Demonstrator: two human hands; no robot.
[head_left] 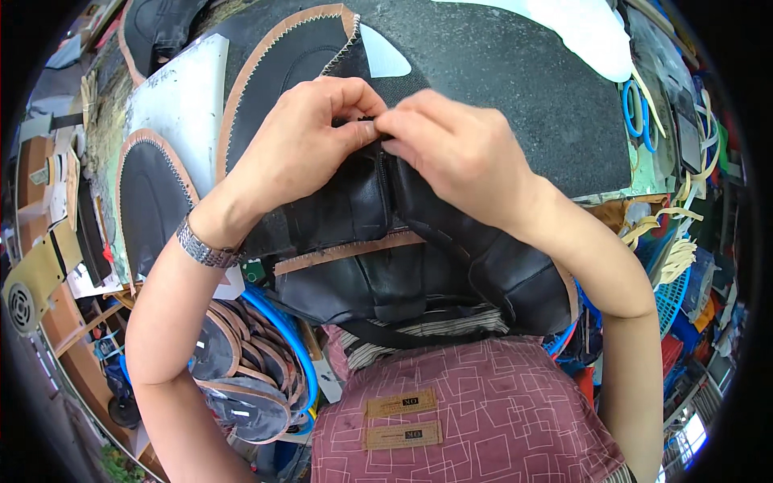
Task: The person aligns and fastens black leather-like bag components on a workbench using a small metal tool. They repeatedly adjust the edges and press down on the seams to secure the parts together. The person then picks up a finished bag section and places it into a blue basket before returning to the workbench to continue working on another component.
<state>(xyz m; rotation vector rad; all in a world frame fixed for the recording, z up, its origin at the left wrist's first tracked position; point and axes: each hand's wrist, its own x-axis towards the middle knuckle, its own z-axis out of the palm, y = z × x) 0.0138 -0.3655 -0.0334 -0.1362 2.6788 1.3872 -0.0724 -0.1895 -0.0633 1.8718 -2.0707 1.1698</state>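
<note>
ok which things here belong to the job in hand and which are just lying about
Apparently in the job:
Left hand and right hand, pinching
Black leather piece under them
Likely the tan-edged black piece nearer the body

Apparently lying about:
Blue-handled scissors
Dark phone-like slab
Blue mesh basket

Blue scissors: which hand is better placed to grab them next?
Likely the right hand: the blue scissors lie off to its side, while the left hand would cross past it.

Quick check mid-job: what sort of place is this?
Probably a shoemaking workshop: there is a stitched, sole-shaped piece at left, a pile of similar pieces at lower left, and black leather-like parts at the centre.
</note>
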